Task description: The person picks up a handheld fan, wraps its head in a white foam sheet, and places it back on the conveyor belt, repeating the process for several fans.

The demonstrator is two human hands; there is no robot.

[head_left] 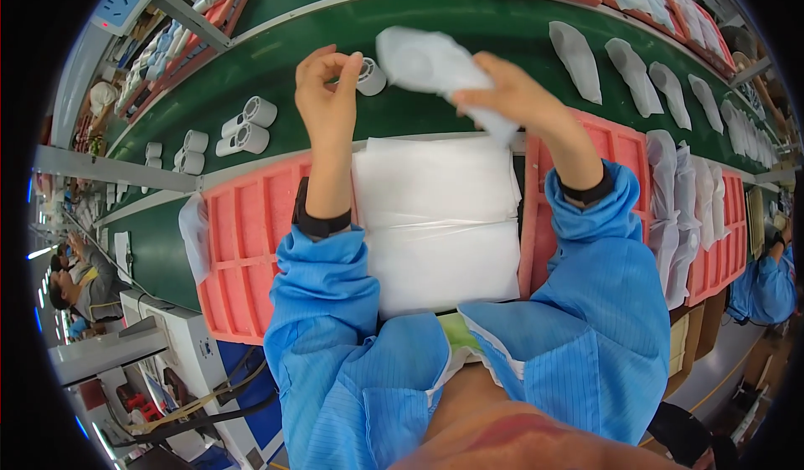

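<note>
My right hand (511, 93) grips a white translucent bag (419, 61) above the green belt, near its narrow end. A rounded shape shows faintly through the bag, and its edges are smeared by motion. To its left, my left hand (325, 93) is raised with thumb and fingers curled together; whatever they pinch, if anything, is hidden. Beside the left thumb is a white round plastic part (371, 78) with a ring-shaped end; I cannot tell whether the hand touches it. In front of me lies a stack of white bags (440, 185), in two piles.
Pink trays (247, 248) flank the stack; the right tray (620, 147) has wrapped pieces (674, 202) along it. More white parts (251, 126) stand left on the green belt (310, 18). Several bagged pieces (632, 76) lie right. Metal posts (126, 168) and other people (88, 281) are at left.
</note>
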